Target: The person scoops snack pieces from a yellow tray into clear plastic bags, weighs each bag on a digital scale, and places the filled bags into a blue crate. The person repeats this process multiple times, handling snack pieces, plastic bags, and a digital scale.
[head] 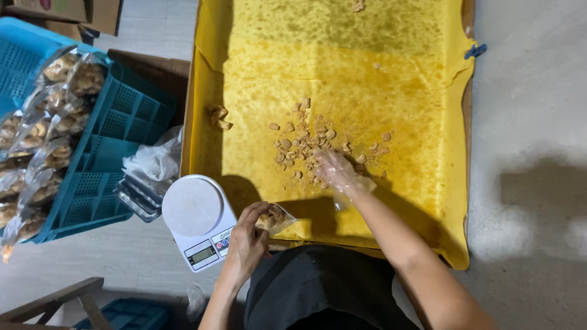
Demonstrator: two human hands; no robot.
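Here, two hands (247, 235), one bag (276, 219).

Your right hand (335, 171) is smeared by motion inside its thin clear glove, so you cannot tell whether its fingers pinch any of the fried pieces (306, 146) under it. Your left hand (247, 235) covers part of the small clear bag (276, 219), hiding how full it is. The scale (199, 220) has a display too small to read. The blue crate (92, 159) is cut off by the left edge, and the yellow paper-lined tray (428, 122) runs past the top edge.
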